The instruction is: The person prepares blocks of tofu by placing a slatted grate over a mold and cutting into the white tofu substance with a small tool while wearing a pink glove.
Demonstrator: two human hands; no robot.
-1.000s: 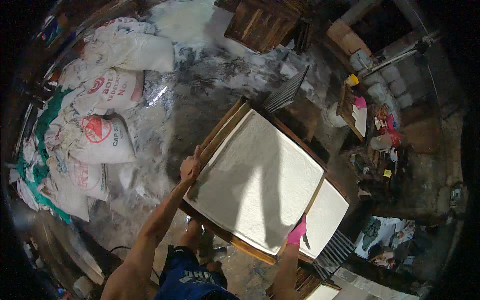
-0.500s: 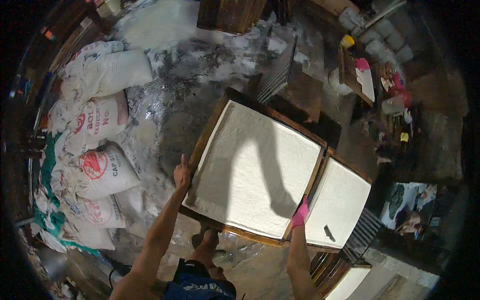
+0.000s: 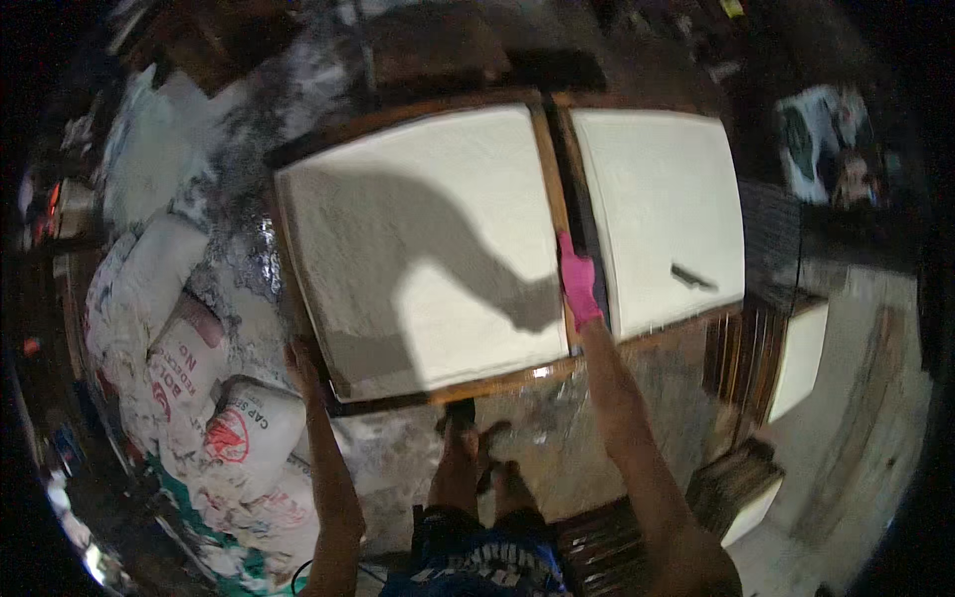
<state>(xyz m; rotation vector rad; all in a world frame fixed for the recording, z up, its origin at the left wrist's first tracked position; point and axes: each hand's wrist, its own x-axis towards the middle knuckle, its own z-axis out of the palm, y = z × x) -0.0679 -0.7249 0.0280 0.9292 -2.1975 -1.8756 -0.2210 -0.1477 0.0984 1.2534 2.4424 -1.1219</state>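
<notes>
The wooden tray (image 3: 497, 384), filled with a white slab (image 3: 428, 249), sits toward eleven o'clock. The right hand (image 3: 580, 284), pink-gloved, is curled around its three o'clock rim. The left hand (image 3: 301, 363) is at its eight o'clock edge, too dim to tell its grip. A dark knife-like tool (image 3: 693, 277) lies at three o'clock.

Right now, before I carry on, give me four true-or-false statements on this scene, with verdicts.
The pink-gloved right hand is on the brown wooden frame of the flat white slab at left. True.
The left hand wears a pink glove. False: that hand is bare.
A thin, dark, blade-like object lies on the flat white slab at right. True.
White, red-printed sacks lie right of both slabs. False: the sacks lie to their left.
</notes>
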